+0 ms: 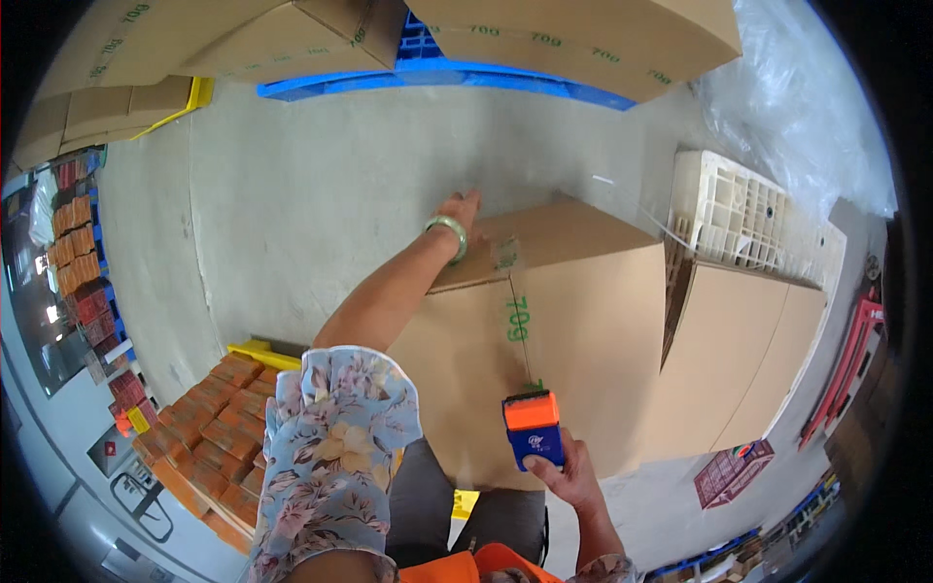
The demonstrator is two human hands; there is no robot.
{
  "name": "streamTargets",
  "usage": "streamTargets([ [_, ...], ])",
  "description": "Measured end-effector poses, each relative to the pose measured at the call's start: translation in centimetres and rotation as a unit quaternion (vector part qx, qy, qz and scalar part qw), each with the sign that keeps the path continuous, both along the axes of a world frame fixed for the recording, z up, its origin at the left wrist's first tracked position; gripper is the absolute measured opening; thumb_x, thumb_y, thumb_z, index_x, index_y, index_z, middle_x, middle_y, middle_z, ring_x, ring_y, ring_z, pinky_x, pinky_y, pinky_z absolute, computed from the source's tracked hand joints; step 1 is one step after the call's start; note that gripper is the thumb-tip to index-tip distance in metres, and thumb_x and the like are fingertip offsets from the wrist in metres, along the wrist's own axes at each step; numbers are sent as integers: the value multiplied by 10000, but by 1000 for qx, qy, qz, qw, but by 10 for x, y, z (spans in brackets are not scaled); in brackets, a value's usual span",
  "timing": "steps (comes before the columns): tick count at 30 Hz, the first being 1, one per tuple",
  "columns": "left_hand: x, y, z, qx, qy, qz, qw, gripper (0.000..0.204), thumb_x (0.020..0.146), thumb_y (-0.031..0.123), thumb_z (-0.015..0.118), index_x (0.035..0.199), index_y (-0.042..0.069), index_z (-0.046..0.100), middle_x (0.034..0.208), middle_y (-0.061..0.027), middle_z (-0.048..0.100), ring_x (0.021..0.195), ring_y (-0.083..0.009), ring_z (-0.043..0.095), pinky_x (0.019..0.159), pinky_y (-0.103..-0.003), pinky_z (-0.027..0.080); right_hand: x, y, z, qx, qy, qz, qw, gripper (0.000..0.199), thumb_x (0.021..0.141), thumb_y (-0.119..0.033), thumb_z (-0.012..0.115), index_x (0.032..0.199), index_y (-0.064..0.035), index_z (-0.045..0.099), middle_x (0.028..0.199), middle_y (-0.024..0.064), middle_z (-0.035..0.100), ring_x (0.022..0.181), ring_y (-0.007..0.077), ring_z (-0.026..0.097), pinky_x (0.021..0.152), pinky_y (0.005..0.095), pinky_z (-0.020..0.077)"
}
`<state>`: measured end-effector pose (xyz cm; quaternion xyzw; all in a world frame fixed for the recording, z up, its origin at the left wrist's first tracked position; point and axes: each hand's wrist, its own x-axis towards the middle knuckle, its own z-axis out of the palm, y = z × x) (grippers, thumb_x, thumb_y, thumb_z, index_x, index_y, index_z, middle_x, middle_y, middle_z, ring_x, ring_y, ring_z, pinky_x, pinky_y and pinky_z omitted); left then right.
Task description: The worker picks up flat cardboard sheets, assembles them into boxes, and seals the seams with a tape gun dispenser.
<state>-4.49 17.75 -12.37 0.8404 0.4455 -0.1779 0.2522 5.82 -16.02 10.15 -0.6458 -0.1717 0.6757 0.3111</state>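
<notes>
A large brown cardboard box (593,350) with green print stands in front of me. A seam runs down its top face, and a shiny strip of clear tape (506,255) crosses the far edge. My right hand (577,478) is closed around a blue and orange tape dispenser (536,439), thumb on its side. The dispenser's dark toothed end lies at the seam, on the near part of the top. My left hand (459,212), with a pale green bangle at the wrist, reaches past the box's far left corner. Its fingers are seen edge-on, stretched forward.
Flattened-looking cardboard (743,364) leans beside the box at right, by a white plastic pallet (729,209). Boxes on a blue pallet (447,78) stand ahead. Orange-brown bundles (209,418) are stacked at left. Clear plastic film (797,97) and a red pallet jack (844,369) are at right.
</notes>
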Motion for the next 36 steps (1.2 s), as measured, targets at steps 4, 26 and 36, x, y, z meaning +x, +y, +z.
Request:
streamTargets([
  [4, 33, 30, 56, -284, 27, -28, 958, 502, 901, 515, 558, 1210, 120, 562, 1268, -152, 565, 1099, -317, 569, 950, -387, 449, 0, -8, -2, -4, 5, -13, 1000, 451, 771, -237, 742, 1112, 13, 586, 890, 146, 636, 788, 229, 641, 714, 332, 504],
  [26, 61, -75, 166, 123, -180, -216, 952, 697, 932, 424, 497, 1476, 50, 275, 1467, -213, 373, 1371, -386, 320, 1119, -494, 250, -15, 7, -12, 95, -52, -56, 993, 421, 820, -364, 669, 955, 29, 609, 851, 219, 612, 760, 347, 619, 675, 413, 480],
  [36, 59, -79, 136, 190, -159, -217, 944, 703, 899, 392, 552, 1469, 75, 288, 1374, -216, 438, 1268, -455, 380, 1056, -529, 296, -46, -141, 20, 8, 34, -116, 993, 482, 794, -386, 686, 1048, 13, 598, 901, 220, 626, 857, 371, 612, 756, 436, 480],
])
